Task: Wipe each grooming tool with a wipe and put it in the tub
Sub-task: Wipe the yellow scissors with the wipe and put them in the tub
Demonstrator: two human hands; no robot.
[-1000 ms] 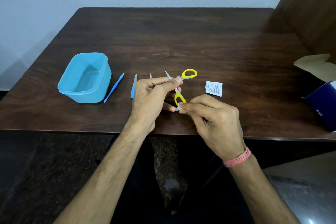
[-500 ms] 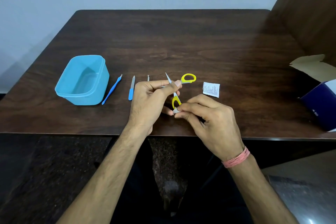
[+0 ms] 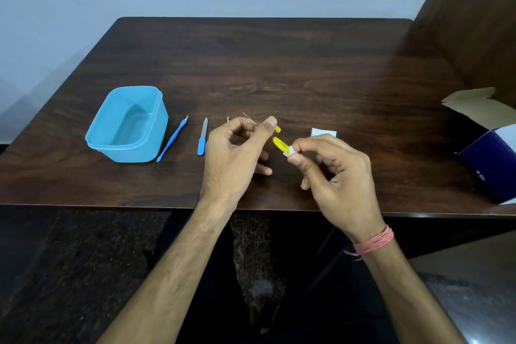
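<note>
Above the near edge of the bench (image 3: pixel 279 64), the left hand (image 3: pixel 234 153) pinches the yellow-handled scissors (image 3: pixel 279 142) near the blades, its grip clamped on them. The right hand (image 3: pixel 335 173) presses a small white wipe (image 3: pixel 291 151) round one handle loop (thumb and forefinger pinched). The blue tub (image 3: pixel 156 123) stands well left, apart.

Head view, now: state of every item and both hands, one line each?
Tub: open, no lid, no tools inside.
Scissors: lifted off the table, left hand grips the blade end.
Wipe: pinched on a yellow handle by the right hand.
Blue cuticle tool: flat on the table beside the tub.
Nail file: flat on the table.
Sachet: flat on the table.
Cardboard box: flaps open.
</note>
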